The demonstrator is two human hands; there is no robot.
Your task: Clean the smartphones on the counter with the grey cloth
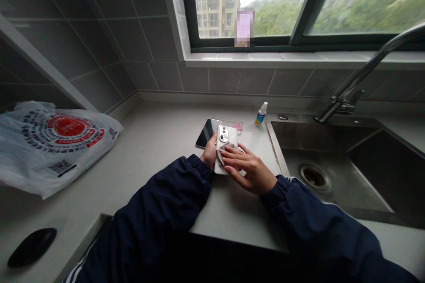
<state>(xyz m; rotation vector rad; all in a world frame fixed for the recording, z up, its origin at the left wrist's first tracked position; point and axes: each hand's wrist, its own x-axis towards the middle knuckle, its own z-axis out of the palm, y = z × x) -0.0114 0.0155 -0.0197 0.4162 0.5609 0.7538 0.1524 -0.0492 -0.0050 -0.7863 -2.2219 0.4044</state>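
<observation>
A white phone (232,131) is held back side up over the counter, its round camera block facing me. My left hand (209,154) grips it along the left edge, fingers closed around the side. On the phone's back lies a small grey cloth (222,154), pressed there under the fingers of my right hand (254,171). Part of the cloth is hidden by those fingers. Just behind the left hand, a dark-screened phone (205,133) lies flat on the counter. Beside it is a clear phone case (238,127) with a pink patch. A small white-capped spray bottle (260,116) stands farther back.
To the right a steel sink (335,159) is set into the white counter (159,141), with a chrome faucet (345,84) behind it. A printed plastic bag (63,141) lies at left, and a black oval object (32,247) sits near the front edge.
</observation>
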